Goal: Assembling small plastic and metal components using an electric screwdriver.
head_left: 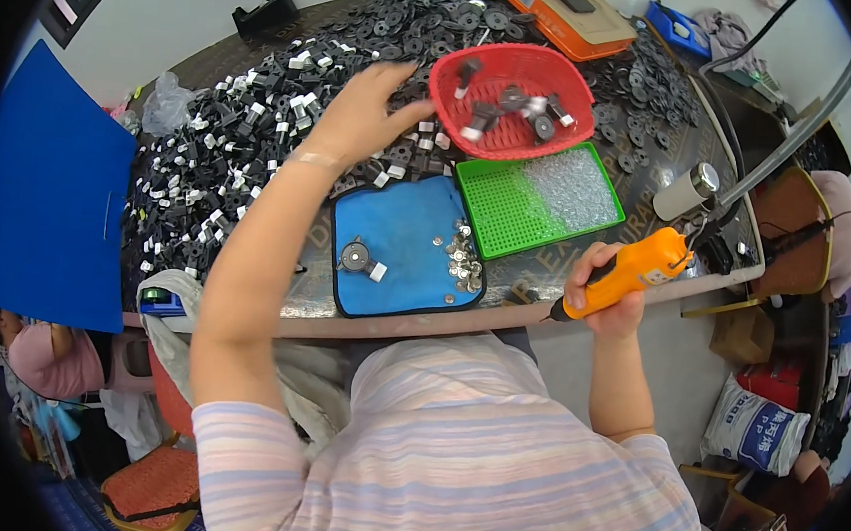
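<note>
My right hand is wrapped round an orange electric screwdriver near the table's front edge, with its dark tip toward the lower left. My left hand reaches over the heap of parts, fingers apart and nothing seen in them. Its thumb comes close to the left rim of a red plastic basket; I cannot tell whether they touch. Several black and white parts lie in the basket. On a blue mat rests one round black part with a white end, beside a cluster of small metal discs.
Black and white parts cover the table's left side. A green tray holds small clear pieces. Black discs lie at the back, near an orange box. A bottle stands right, beside a metal pole. Other people sit at both sides.
</note>
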A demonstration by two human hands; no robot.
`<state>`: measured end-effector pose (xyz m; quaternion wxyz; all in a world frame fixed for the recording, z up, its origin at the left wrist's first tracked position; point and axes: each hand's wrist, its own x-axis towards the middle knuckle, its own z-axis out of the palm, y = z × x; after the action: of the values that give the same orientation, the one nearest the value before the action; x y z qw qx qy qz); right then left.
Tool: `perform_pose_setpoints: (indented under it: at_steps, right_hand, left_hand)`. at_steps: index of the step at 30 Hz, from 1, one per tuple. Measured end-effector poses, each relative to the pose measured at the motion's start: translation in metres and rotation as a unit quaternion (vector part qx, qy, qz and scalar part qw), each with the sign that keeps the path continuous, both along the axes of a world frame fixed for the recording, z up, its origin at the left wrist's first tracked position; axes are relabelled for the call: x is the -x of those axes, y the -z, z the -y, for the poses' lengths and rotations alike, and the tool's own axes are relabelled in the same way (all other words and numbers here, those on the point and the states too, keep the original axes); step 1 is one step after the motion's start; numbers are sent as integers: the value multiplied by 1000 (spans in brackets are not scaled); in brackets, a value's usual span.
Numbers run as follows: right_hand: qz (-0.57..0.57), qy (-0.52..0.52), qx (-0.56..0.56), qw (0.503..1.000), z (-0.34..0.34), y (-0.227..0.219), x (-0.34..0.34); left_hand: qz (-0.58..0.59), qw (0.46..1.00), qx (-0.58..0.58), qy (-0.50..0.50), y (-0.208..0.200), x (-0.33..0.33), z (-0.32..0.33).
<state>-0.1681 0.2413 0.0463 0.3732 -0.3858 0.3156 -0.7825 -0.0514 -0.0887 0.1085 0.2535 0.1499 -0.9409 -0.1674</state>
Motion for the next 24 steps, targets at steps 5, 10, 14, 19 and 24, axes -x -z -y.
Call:
perform_pose_setpoints:
  at_steps: [5,10,14,19,24]
  right_hand:
    - [5,-13,-15,1000,9,5,5]
    - [-6,-42,-12,999,27,2,1]
    - [38,-18,-17,999,25,4,-6]
    - [-10,1,-25,1000,16,7,-2]
    - [-42,65,-46,996,0,2,9]
  left_hand:
    - [222,962,-131,87,37,-111,-25]
    - [261,957,-106,61,78,-145,-54]
    - [239,966,-56,80,52,-111,-49]
    - [-98,993,61,17,-5,-22,-22]
    - [69,977,37,-201,16,-34,21]
